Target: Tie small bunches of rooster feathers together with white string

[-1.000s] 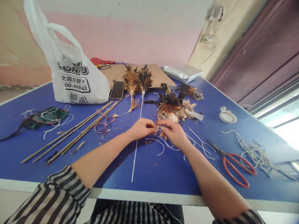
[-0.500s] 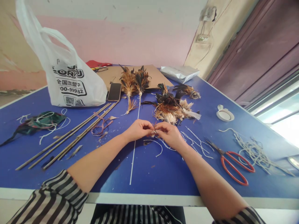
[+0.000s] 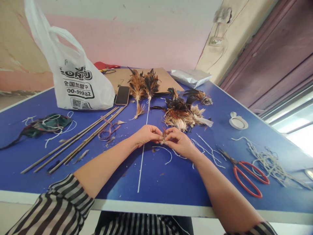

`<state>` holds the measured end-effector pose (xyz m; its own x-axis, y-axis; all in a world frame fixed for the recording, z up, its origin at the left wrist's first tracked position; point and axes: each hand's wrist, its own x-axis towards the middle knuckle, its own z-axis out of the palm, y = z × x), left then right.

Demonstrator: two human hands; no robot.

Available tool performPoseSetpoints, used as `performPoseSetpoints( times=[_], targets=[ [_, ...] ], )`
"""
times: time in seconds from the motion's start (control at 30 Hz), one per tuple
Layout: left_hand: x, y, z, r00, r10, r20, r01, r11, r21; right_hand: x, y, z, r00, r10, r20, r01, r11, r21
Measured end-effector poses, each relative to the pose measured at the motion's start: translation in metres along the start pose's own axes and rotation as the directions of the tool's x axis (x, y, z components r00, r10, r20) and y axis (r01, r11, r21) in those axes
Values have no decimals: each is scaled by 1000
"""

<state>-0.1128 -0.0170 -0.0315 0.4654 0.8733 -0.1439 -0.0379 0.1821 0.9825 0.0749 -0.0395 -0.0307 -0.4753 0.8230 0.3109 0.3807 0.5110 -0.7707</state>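
Note:
My left hand (image 3: pixel 150 134) and my right hand (image 3: pixel 178 140) meet above the middle of the blue table, fingertips pinched together. Between them is a small brown feather (image 3: pixel 164 133) with a pale base; both hands grip it, and the fingers cover much of it. Just beyond my right hand lies a pile of loose brown, black and white feathers (image 3: pixel 179 117). Two tied feather bunches (image 3: pixel 137 88) rest farther back, one of them at the end of a thin white stick (image 3: pixel 141 163). Short white strings (image 3: pixel 210 151) lie beside my right hand.
Red-handled scissors (image 3: pixel 246 176), a tangle of string (image 3: pixel 269 166) and a tape roll (image 3: pixel 238 121) are on the right. To the left lie thin sticks (image 3: pixel 80 143), a dark green cloth (image 3: pixel 49 124), a phone (image 3: pixel 122 95) and a white plastic bag (image 3: pixel 83 81). Cardboard (image 3: pixel 163 76) lies at the back.
The view has shifted slightly, moving most things a little to the right. My hands stay together at the same place, and more of the brown feather shows between the fingertips.

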Motion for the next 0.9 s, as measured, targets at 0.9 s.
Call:
performPoseSetpoints(
  times=[0.9],
  targets=[
    [-7,-6,15,808,590,5,-438,595,674,6,12,14,926,351,-138,-320,924,208]
  ],
)
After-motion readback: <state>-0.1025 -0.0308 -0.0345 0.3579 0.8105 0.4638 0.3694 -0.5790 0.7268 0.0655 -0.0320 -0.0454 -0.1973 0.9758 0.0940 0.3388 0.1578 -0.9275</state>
